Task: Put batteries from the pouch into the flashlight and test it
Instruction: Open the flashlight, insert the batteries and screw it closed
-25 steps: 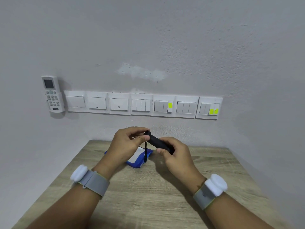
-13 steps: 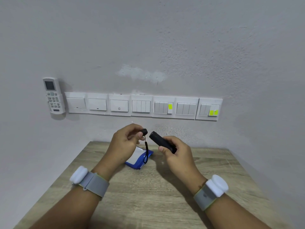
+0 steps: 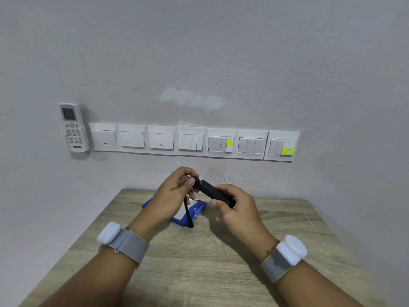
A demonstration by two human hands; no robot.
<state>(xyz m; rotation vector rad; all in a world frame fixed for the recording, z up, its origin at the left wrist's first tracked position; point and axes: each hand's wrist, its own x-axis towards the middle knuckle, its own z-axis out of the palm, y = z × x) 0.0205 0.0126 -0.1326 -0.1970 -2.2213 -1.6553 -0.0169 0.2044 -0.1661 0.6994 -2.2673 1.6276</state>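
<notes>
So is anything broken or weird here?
Nothing looks broken. The flashlight is in two pieces: the right hand holds its body, the left hand its end cap. The wall has a patched smear.

Matt black flashlight point(image 3: 218, 193), smooth-bodied, with matching matt cap point(image 3: 195, 182) and black woven cord point(image 3: 188, 214). Glossy blue plastic pouch point(image 3: 187, 214) with a pale panel. Wood-grain surface point(image 3: 199, 258), pale and matt. Grey cloth wristbands point(image 3: 129, 245) carrying smooth white plastic pods. Rough, painted grey wall point(image 3: 199, 52); smooth white plastic switch plates point(image 3: 191, 141) and remote point(image 3: 73, 128).
</notes>
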